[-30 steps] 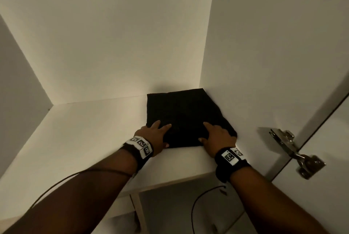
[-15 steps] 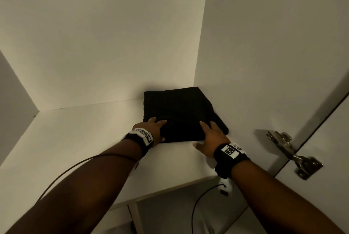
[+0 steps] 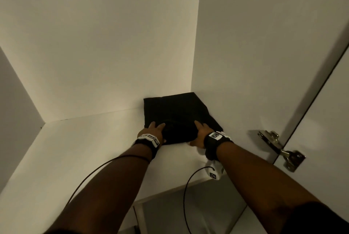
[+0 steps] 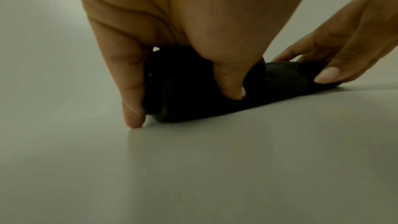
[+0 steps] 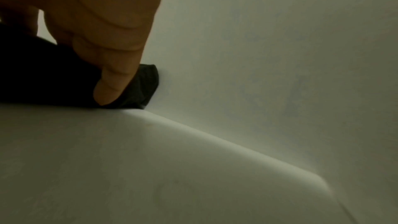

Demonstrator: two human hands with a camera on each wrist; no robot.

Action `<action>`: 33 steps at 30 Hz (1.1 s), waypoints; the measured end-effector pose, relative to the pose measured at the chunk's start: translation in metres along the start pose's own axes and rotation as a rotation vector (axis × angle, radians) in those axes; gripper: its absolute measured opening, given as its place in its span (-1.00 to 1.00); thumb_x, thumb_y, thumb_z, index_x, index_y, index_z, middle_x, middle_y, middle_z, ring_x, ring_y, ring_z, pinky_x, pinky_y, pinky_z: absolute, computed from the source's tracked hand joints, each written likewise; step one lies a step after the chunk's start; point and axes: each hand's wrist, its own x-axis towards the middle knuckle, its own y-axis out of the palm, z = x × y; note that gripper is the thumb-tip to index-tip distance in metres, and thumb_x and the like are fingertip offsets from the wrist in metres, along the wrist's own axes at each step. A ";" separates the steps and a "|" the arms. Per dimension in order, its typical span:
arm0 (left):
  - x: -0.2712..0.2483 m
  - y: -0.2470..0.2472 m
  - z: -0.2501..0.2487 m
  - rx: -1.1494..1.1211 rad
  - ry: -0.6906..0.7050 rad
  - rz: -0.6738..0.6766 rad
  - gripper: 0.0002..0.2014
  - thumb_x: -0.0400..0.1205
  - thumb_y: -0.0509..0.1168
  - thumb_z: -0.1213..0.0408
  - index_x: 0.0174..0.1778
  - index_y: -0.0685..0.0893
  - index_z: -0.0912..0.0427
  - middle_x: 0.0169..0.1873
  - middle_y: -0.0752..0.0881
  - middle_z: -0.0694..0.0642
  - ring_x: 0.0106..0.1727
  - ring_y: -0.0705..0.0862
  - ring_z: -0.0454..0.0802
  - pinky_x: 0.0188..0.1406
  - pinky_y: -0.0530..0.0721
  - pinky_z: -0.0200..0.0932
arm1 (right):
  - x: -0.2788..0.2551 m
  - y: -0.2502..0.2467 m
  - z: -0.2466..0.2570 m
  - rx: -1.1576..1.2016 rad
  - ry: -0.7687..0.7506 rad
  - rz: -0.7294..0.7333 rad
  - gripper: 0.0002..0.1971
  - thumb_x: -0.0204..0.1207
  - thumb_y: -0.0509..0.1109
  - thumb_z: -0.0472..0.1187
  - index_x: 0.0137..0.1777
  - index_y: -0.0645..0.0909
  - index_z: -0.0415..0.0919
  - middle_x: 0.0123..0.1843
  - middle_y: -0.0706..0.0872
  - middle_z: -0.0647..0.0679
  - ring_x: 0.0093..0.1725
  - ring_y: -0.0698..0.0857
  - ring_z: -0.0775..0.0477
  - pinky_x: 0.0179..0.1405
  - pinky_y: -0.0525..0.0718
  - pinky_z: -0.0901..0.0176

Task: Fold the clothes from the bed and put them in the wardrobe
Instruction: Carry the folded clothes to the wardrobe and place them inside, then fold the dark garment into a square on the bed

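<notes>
A folded black garment (image 3: 179, 113) lies on the white wardrobe shelf (image 3: 85, 148), tucked into the back right corner. My left hand (image 3: 154, 130) is at its near left corner. In the left wrist view the left hand (image 4: 183, 110) has its thumb pressed into the garment (image 4: 193, 108), and one finger reaches down to the shelf beside it. My right hand (image 3: 200, 130) lies on the near right part with straight fingers (image 4: 301, 57). In the right wrist view a finger (image 5: 112, 88) presses the garment (image 5: 32, 74), whose end touches the side wall.
The wardrobe's right side wall (image 3: 255, 63) and back wall close off the corner. A metal hinge (image 3: 279, 148) and the open door (image 3: 330, 120) are at the right. The shelf runs bare to the left. A lower compartment (image 3: 188, 205) shows under the shelf edge.
Both hands have reached further in and the garment has slid back toward the corner. The cloth between the hands is now slightly bunched.
</notes>
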 end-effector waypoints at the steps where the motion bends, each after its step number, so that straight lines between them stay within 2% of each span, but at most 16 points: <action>1: -0.005 0.003 -0.001 -0.033 -0.010 -0.009 -0.14 0.67 0.34 -0.16 0.78 -0.03 -0.21 0.78 -0.05 0.18 0.62 0.40 0.39 0.56 0.51 0.25 | -0.003 0.003 -0.002 -0.011 -0.003 0.002 0.20 0.35 0.59 0.29 0.79 -0.16 0.12 0.81 -0.02 -0.23 0.74 0.14 -0.42 0.69 0.27 -0.34; 4: -0.029 0.010 -0.006 -0.135 -0.030 0.032 0.18 0.50 0.53 -0.19 0.74 -0.29 -0.31 0.70 -0.51 0.17 0.59 0.42 0.44 0.51 0.56 0.24 | -0.024 0.010 -0.001 0.006 -0.031 -0.003 0.19 0.38 0.59 0.30 0.79 -0.17 0.14 0.81 -0.18 -0.23 0.76 -0.06 -0.45 0.71 0.16 -0.39; 6: -0.053 0.017 -0.011 -0.165 -0.011 0.074 0.34 0.37 0.61 -0.23 0.67 -0.43 -0.39 0.59 -0.68 0.15 0.55 0.46 0.43 0.47 0.60 0.21 | -0.051 0.014 0.000 0.021 -0.101 0.015 0.13 0.39 0.59 0.29 0.80 -0.07 0.13 0.81 -0.09 -0.19 0.76 0.02 -0.40 0.69 0.22 -0.31; 8: -0.081 0.027 -0.016 -0.120 0.049 0.138 0.27 0.40 0.55 -0.29 0.70 -0.36 -0.37 0.63 -0.65 0.13 0.59 0.44 0.39 0.54 0.53 0.20 | -0.078 0.023 -0.006 -0.019 -0.192 0.101 0.09 0.38 0.61 0.26 0.79 0.05 0.12 0.80 0.09 -0.12 0.74 0.18 -0.25 0.69 0.27 -0.15; 9: -0.095 0.035 -0.019 -0.088 0.069 0.173 0.14 0.49 0.46 -0.32 0.74 -0.27 -0.35 0.67 -0.57 0.10 0.64 0.37 0.40 0.60 0.45 0.22 | -0.091 0.032 -0.010 -0.083 -0.215 0.167 0.11 0.37 0.62 0.26 0.79 0.03 0.14 0.81 0.07 -0.08 0.76 0.13 -0.22 0.71 0.21 -0.15; 11: -0.119 0.047 -0.025 -0.047 0.066 0.201 -0.17 0.67 0.19 -0.34 0.76 -0.14 -0.35 0.77 -0.35 0.02 0.74 0.08 0.45 0.66 0.19 0.40 | -0.106 0.052 -0.020 -0.266 -0.240 0.199 0.22 0.32 0.63 0.30 0.79 -0.16 0.21 0.83 -0.20 -0.03 0.80 -0.13 -0.23 0.71 -0.01 -0.38; 13: -0.137 0.061 -0.031 -0.069 0.022 0.182 -0.34 0.75 -0.02 -0.30 0.73 -0.15 -0.41 0.79 -0.24 -0.06 0.76 -0.16 0.43 0.63 -0.02 0.57 | -0.111 0.077 -0.029 -0.355 -0.258 0.098 0.30 0.30 0.60 0.34 0.76 -0.34 0.25 0.80 -0.37 -0.01 0.78 -0.28 -0.25 0.65 -0.16 -0.52; 15: -0.149 0.075 -0.035 -0.075 -0.012 0.097 -0.42 0.79 -0.14 -0.23 0.73 -0.17 -0.40 0.79 -0.23 -0.08 0.77 -0.22 0.36 0.64 -0.11 0.57 | -0.114 0.099 -0.034 -0.348 -0.281 -0.062 0.25 0.36 0.54 0.34 0.74 -0.38 0.23 0.81 -0.35 -0.04 0.78 -0.26 -0.26 0.65 -0.19 -0.51; 19: -0.170 0.101 -0.039 -0.052 -0.038 -0.076 -0.41 0.79 -0.22 -0.23 0.76 -0.15 -0.30 0.80 -0.17 -0.02 0.79 -0.17 0.23 0.72 -0.08 0.38 | -0.128 0.131 -0.048 -0.195 -0.350 -0.320 0.00 0.49 0.40 0.27 0.79 -0.09 0.09 0.83 -0.03 -0.11 0.79 -0.05 -0.24 0.69 -0.16 -0.35; 21: -0.181 0.114 -0.039 -0.032 -0.053 -0.145 -0.29 0.74 -0.06 -0.30 0.77 -0.19 -0.26 0.80 -0.18 0.01 0.80 -0.16 0.20 0.73 -0.10 0.33 | -0.135 0.144 -0.056 -0.156 -0.380 -0.376 -0.01 0.45 0.43 0.23 0.78 0.00 0.04 0.81 0.07 -0.11 0.79 0.01 -0.23 0.70 -0.17 -0.31; 24: -0.206 0.140 -0.041 0.005 -0.026 -0.199 0.02 0.57 0.26 -0.37 0.76 -0.26 -0.20 0.79 -0.21 0.06 0.79 -0.16 0.22 0.70 -0.15 0.34 | -0.152 0.152 -0.068 -0.124 -0.384 -0.351 0.01 0.44 0.48 0.18 0.79 0.00 0.02 0.82 0.03 -0.09 0.79 -0.03 -0.20 0.72 0.07 -0.38; 26: -0.219 0.152 -0.037 0.024 0.015 -0.254 0.12 0.50 0.32 -0.39 0.76 -0.27 -0.14 0.79 -0.19 0.10 0.79 -0.15 0.25 0.70 -0.15 0.37 | -0.164 0.150 -0.071 -0.040 -0.367 -0.311 0.01 0.48 0.50 0.12 0.80 -0.03 0.04 0.83 -0.05 -0.04 0.80 -0.08 -0.17 0.68 0.24 -0.36; 28: -0.229 0.158 -0.030 0.032 0.068 -0.280 0.11 0.49 0.31 -0.40 0.78 -0.22 -0.11 0.79 -0.22 0.12 0.79 -0.19 0.26 0.72 -0.15 0.38 | -0.185 0.150 -0.068 0.019 -0.304 -0.267 -0.03 0.51 0.50 0.09 0.80 -0.01 0.06 0.83 -0.02 -0.02 0.77 0.06 -0.18 0.64 0.33 -0.29; 30: -0.239 0.167 -0.022 0.019 0.135 -0.277 -0.02 0.52 0.29 -0.40 0.78 0.01 -0.14 0.78 -0.31 0.11 0.77 -0.28 0.26 0.71 -0.21 0.37 | -0.213 0.160 -0.068 0.051 -0.248 -0.242 -0.13 0.53 0.48 0.10 0.77 0.13 0.06 0.72 0.32 -0.09 0.63 0.38 -0.21 0.56 0.45 -0.20; 31: -0.246 0.173 -0.017 0.006 0.158 -0.253 -0.11 0.54 0.29 -0.39 0.75 0.14 -0.17 0.77 -0.34 0.09 0.76 -0.33 0.27 0.69 -0.26 0.37 | -0.230 0.170 -0.069 0.079 -0.230 -0.222 -0.18 0.54 0.46 0.11 0.75 0.20 0.07 0.59 0.50 -0.10 0.53 0.51 -0.19 0.49 0.51 -0.15; 33: -0.262 0.191 -0.005 -0.023 0.188 -0.175 -0.22 0.56 0.28 -0.39 0.68 0.30 -0.21 0.78 -0.31 0.04 0.75 -0.38 0.29 0.66 -0.29 0.37 | -0.270 0.202 -0.077 0.143 -0.173 -0.173 -0.31 0.56 0.46 0.09 0.67 0.37 0.05 0.33 0.69 -0.07 0.34 0.66 -0.16 0.36 0.61 -0.04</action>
